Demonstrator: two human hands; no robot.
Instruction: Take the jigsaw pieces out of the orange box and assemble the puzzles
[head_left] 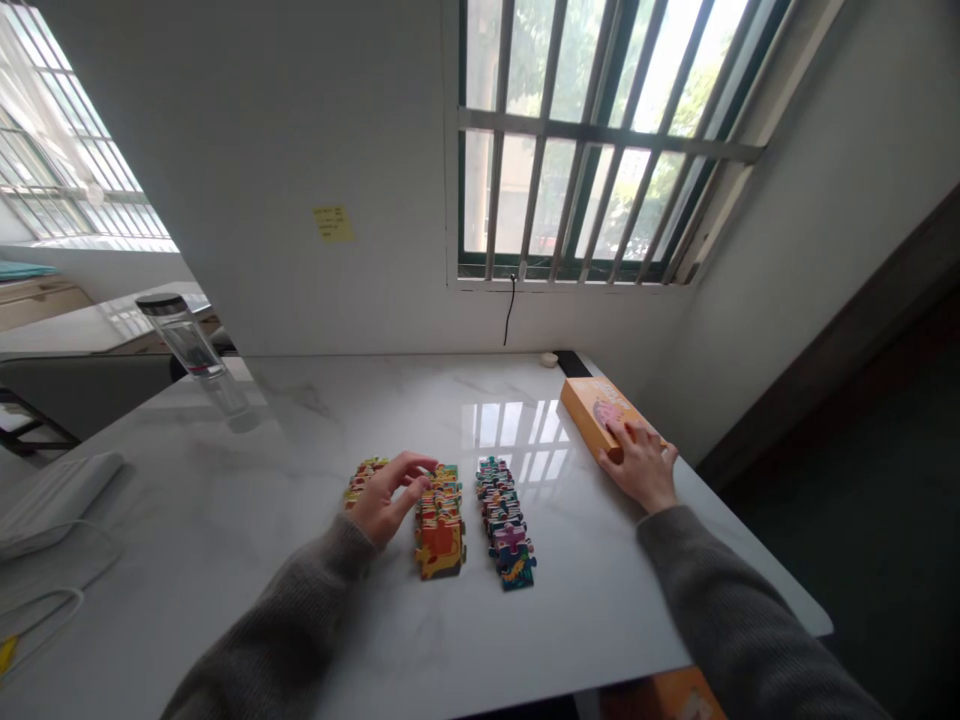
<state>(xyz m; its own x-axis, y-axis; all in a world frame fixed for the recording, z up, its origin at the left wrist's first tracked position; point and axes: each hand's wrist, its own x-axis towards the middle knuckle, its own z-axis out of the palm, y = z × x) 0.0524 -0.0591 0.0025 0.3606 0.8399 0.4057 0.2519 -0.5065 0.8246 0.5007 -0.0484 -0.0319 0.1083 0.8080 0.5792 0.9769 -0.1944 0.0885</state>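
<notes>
Three overlapping rows of jigsaw puzzle pieces lie on the white marbled table. My left hand (pixel 391 497) is over the left row (pixel 364 480) and beside the middle row (pixel 441 530), thumb and index finger curved and apart, with no piece visible between them. It partly covers the left row. The middle row shows orange and yellow pieces. To its right runs a darker row (pixel 510 530) with teal and purple pieces. My right hand (pixel 643 465) grips the near end of an orange cardboard box (pixel 592 405), thumb at the left side and fingers across the top.
A clear glass bottle with a dark lid (pixel 184 335) stands at the far left edge. A white device (pixel 64 500) with a pale cable lies at the left. Behind the box are a black flat item (pixel 574 363) and a small whitish round object (pixel 549 359). A wall borders the back.
</notes>
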